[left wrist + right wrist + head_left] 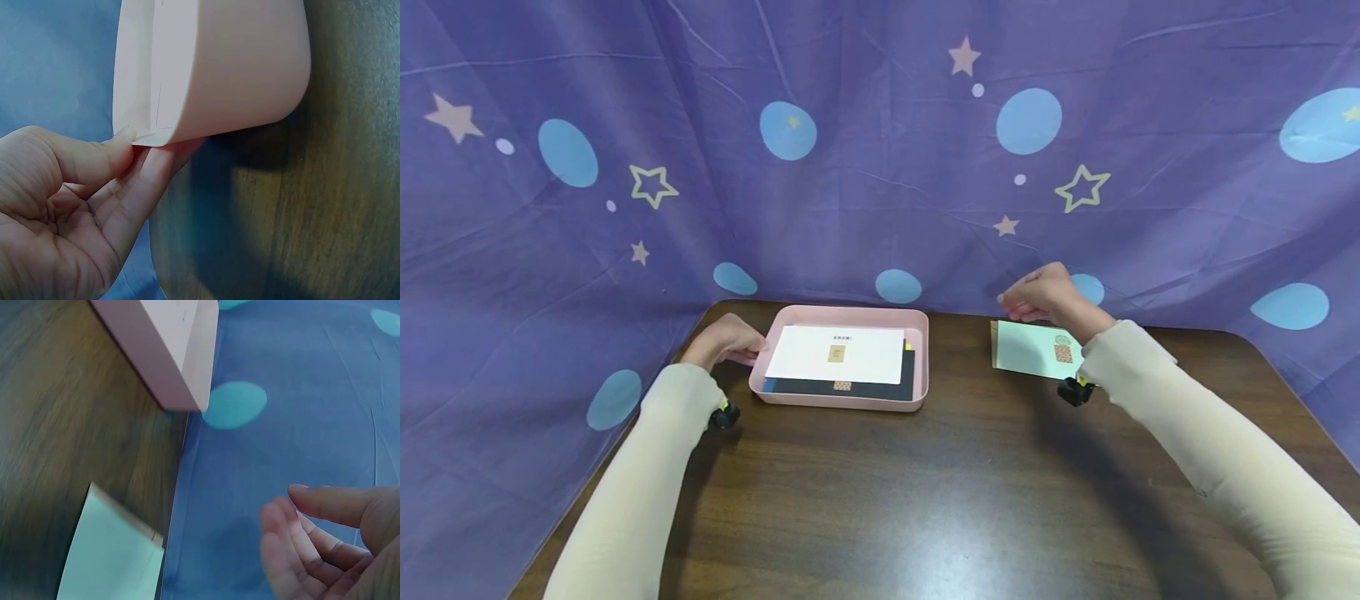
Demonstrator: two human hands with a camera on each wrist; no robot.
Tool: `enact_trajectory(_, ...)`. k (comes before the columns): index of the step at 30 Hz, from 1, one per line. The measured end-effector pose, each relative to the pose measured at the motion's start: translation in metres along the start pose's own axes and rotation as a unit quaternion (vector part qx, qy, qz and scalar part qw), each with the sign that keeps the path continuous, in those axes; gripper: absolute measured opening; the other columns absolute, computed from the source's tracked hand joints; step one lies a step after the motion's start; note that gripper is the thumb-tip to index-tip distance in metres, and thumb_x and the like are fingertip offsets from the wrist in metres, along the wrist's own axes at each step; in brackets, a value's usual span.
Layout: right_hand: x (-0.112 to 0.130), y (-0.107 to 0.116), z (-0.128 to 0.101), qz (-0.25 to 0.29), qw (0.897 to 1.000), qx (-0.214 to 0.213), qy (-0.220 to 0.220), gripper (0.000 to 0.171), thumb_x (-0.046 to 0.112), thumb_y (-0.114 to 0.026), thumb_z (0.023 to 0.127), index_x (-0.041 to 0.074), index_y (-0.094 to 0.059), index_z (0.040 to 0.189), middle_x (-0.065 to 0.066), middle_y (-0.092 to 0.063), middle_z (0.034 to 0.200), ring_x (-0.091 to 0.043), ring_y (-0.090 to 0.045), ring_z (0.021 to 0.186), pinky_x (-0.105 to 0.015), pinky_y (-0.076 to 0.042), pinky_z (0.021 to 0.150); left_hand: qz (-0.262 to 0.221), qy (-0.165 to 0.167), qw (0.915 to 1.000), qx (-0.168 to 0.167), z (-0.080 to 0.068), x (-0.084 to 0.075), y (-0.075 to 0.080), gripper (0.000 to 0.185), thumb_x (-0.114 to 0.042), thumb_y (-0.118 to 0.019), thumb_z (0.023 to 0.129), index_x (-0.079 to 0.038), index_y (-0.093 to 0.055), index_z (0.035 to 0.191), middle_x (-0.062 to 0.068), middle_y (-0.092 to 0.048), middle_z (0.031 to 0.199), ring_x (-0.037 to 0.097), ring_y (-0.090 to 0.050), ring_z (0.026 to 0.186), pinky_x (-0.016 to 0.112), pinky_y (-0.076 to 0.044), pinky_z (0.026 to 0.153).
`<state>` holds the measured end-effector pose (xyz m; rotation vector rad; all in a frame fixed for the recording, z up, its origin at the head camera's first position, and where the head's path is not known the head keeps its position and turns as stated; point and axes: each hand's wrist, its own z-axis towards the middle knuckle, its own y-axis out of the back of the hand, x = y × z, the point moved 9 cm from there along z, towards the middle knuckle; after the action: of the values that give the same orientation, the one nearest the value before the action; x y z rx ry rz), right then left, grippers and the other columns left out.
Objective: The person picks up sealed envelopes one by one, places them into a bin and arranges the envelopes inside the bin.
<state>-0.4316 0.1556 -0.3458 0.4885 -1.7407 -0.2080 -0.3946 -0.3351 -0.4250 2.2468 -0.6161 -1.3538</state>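
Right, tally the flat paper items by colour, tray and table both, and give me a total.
White: 1, the white sheet on top in the pink tray
Black: 1, the black sheet under it
Pale green: 1, the pale green envelope on the table
Brown: 1, the brown envelope beneath that
Total: 4; coloured slivers at the tray's edges are uncounted.

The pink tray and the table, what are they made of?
The pink tray looks like plastic: smooth, matte, one even colour, with rounded moulded corners and a thin rim. The left hand pinches that rim. The table looks like dark wood, or a wood-look coating; the streaky grain shows, with a slight sheen. Which of the two, the pictures cannot settle.
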Motion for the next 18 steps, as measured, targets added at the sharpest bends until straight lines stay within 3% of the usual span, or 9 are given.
enact_trajectory(10, -0.028, 0.051, -0.013, -0.021, 1.000, -0.012, -0.004, 0.024, 0.017, -0.072, 0.094, -0.002, -0.073, 0.109, 0.006, -0.074, 0.073, -0.009, -0.072, 0.068, -0.027, -0.065, 0.069, 0.020, 0.002, 0.9998, -0.002, -0.001, -0.001, 0.001, 0.027, -0.002, -0.066, 0.092, 0.014, -0.063, 0.114, 0.006, -0.059, 0.085, 0.011, -0.063, 0.070, 0.025, -0.066, 0.073)
enact_trajectory(18, -0.053, 0.085, -0.019, -0.021, 0.999, -0.037, -0.009, 0.022, 0.013, -0.071, 0.094, -0.004, -0.072, 0.106, 0.008, -0.072, 0.070, -0.010, -0.071, 0.066, -0.025, -0.065, 0.066, 0.017, 0.000, 0.9999, -0.002, -0.003, -0.003, 0.000, 0.032, -0.002, -0.066, 0.092, 0.016, -0.061, 0.118, 0.007, -0.059, 0.087, 0.012, -0.064, 0.072, 0.025, -0.066, 0.074)
